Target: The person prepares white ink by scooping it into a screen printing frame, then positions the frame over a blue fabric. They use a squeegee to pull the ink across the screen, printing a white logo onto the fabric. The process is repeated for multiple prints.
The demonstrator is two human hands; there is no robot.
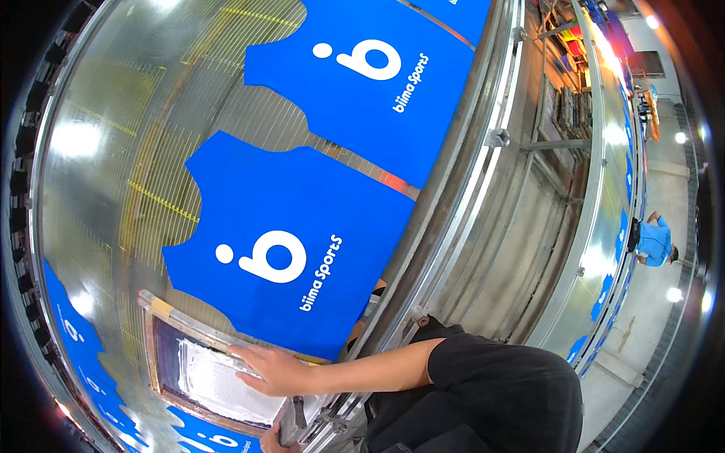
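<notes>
A framed printing screen lies low in the view, with thick white ink across its mesh. My right hand reaches over the screen's upper side bar, its fingers closed about the bar above the ink. At the lower edge, my left hand is partly cut off; it grips the near end of the screen beside a grey metal fitting. Just above the screen lies a blue garment panel, flat, with a white printed logo and lettering.
Another printed blue panel lies farther up the long, glossy table. More blue panels follow at lower left. A metal rail edges the table. Across the aisle runs another table, with a person in blue beyond it.
</notes>
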